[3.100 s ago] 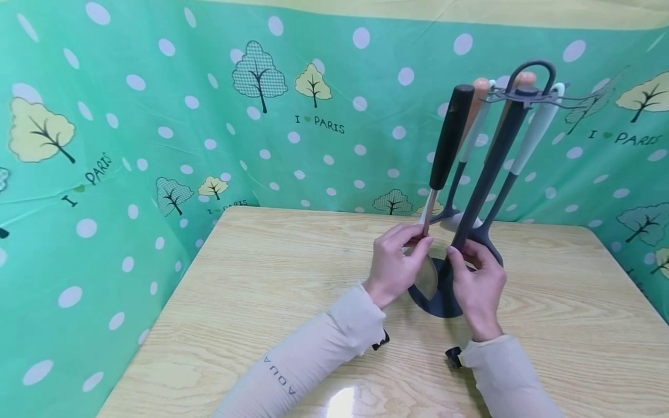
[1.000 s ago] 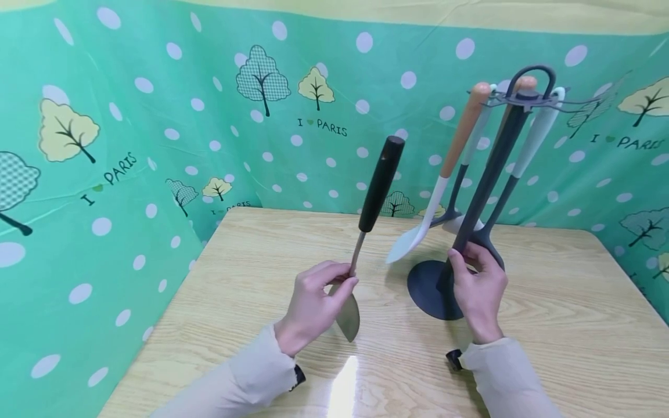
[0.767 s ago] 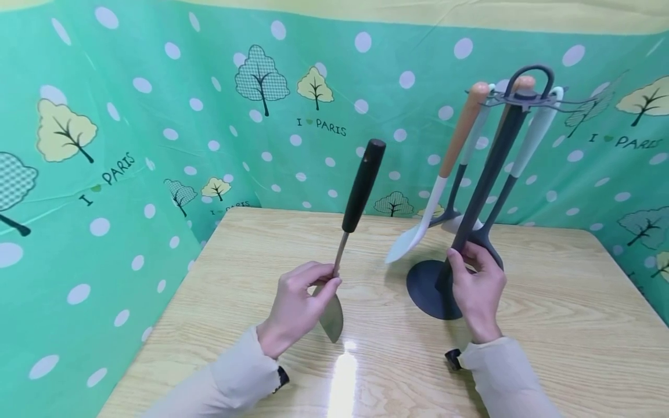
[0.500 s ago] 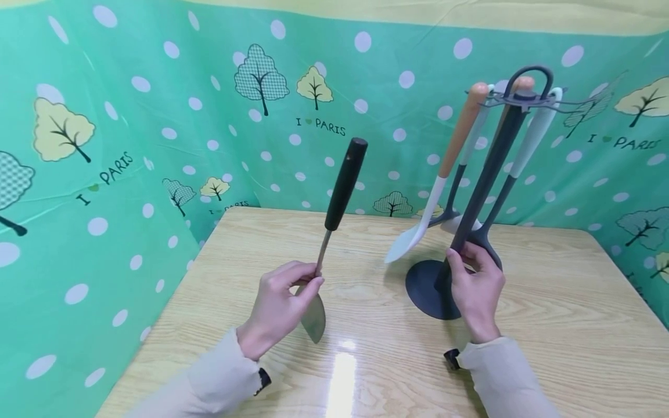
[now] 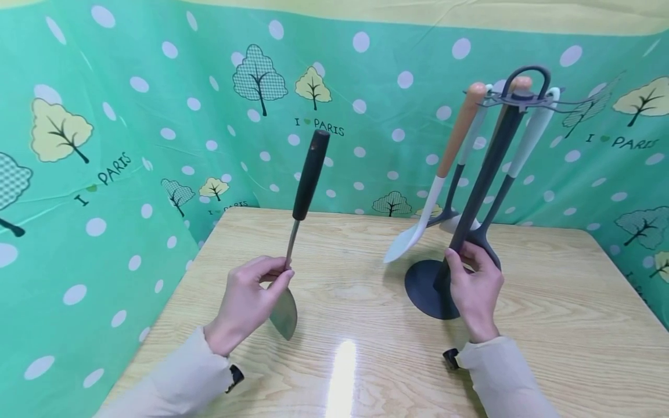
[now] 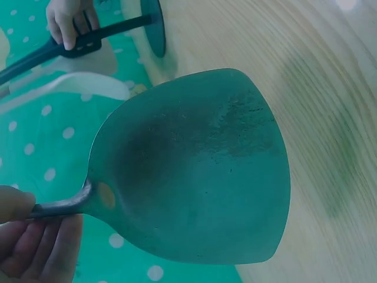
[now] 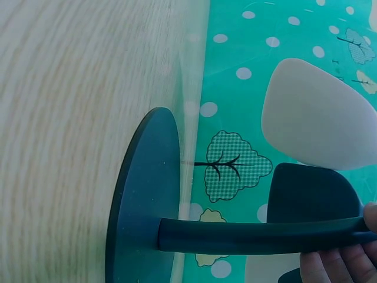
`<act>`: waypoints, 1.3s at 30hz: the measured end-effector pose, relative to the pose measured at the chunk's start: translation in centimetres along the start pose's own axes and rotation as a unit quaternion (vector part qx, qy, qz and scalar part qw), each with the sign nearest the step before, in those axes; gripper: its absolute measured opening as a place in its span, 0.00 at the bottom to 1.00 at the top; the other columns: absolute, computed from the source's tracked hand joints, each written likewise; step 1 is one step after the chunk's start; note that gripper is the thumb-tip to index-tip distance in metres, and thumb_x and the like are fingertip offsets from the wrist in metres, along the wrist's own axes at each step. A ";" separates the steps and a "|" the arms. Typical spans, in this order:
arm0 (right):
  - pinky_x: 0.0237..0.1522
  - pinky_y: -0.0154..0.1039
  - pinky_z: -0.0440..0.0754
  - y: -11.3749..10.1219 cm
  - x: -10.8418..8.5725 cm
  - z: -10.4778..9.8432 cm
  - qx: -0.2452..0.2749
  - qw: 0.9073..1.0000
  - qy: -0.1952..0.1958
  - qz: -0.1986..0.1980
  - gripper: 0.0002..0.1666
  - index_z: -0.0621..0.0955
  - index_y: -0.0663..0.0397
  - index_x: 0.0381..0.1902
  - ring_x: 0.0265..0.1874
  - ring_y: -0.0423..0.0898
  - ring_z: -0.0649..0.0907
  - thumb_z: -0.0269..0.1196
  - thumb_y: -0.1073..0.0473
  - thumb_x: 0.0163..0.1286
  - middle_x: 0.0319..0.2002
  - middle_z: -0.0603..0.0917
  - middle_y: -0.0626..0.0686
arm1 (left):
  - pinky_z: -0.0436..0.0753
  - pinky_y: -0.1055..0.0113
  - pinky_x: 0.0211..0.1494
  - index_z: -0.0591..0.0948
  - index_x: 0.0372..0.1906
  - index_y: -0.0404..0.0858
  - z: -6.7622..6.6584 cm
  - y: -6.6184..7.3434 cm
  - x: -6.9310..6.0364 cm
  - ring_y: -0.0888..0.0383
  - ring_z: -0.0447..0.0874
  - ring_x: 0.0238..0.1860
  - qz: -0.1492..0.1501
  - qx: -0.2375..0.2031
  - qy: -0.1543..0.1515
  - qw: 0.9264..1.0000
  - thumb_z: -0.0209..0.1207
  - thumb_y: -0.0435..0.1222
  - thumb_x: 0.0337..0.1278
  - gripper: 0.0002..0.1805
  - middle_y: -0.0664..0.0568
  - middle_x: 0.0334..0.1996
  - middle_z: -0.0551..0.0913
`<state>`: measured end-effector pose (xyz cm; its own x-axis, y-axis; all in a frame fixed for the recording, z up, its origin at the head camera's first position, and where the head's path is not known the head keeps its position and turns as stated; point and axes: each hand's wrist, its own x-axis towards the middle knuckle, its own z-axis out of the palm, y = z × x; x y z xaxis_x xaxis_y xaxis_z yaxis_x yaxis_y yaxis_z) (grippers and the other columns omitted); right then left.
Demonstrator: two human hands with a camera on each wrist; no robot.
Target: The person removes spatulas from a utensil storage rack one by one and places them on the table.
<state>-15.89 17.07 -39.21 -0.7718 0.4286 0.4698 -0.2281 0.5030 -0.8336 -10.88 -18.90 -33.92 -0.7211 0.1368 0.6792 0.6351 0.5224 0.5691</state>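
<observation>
In the head view my left hand [image 5: 245, 299] pinches a wok spatula [image 5: 309, 174] by its thin metal shank, just above the blade. The black handle points up, and the broad steel blade hangs just above or on the table; I cannot tell which. That blade [image 6: 200, 171] fills the left wrist view. My right hand [image 5: 477, 290] grips the lower pole of a dark utensil stand [image 5: 488, 168], whose round base [image 7: 147, 194] rests on the table. From its hook ring hang a wooden-handled white utensil [image 5: 455, 139], a pale-green-handled utensil [image 5: 533, 139] and others partly hidden.
The wood-grain table [image 5: 360, 290] reaches back to a green dotted curtain [image 5: 345, 75], which also covers the left and right sides. A bright light reflection [image 5: 342, 371] lies near the table's front.
My left hand has drawn the wok spatula away from the stand and carried it well to the left. The right hand stays on the pole, and the stand keeps its place.
</observation>
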 end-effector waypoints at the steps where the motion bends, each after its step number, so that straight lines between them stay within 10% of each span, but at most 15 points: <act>1: 0.37 0.20 0.77 0.0 0.0 0.0 0.000 1.000 0.000 0.000 0.13 0.84 0.55 0.44 0.37 0.33 0.81 0.65 0.54 0.65 0.37 0.83 0.48 | 0.82 0.76 0.35 0.86 0.36 0.35 -0.2 -0.1 0.0 0.61 0.84 0.29 -0.008 0.002 -0.002 1.000 0.66 0.21 0.46 0.11 0.53 0.31 0.86; 20: 0.37 0.20 0.77 -0.1 0.0 0.0 -0.003 1.000 0.000 0.001 0.14 0.84 0.55 0.44 0.37 0.33 0.81 0.65 0.53 0.64 0.38 0.83 0.49 | 0.81 0.77 0.32 0.86 0.36 0.32 -3.1 -3.1 0.0 0.59 0.84 0.27 -0.139 0.068 -0.023 0.988 0.65 0.26 0.51 0.06 0.48 0.29 0.86; 39: 0.37 0.20 0.77 -0.3 0.0 -0.1 -0.005 1.000 -0.003 0.002 0.15 0.84 0.55 0.44 0.38 0.34 0.82 0.65 0.53 0.64 0.38 0.84 0.50 | 0.83 0.70 0.32 0.85 0.42 0.31 -5.7 -5.4 0.5 0.53 0.85 0.32 -0.269 0.134 -0.076 0.951 0.62 0.32 0.59 0.10 0.43 0.33 0.86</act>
<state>-15.77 16.97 -39.00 -0.7769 0.4259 0.4637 -0.2186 0.5082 -0.8330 -13.07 -26.45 -34.05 -0.9661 -0.1010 0.2374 0.0849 0.7444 0.6623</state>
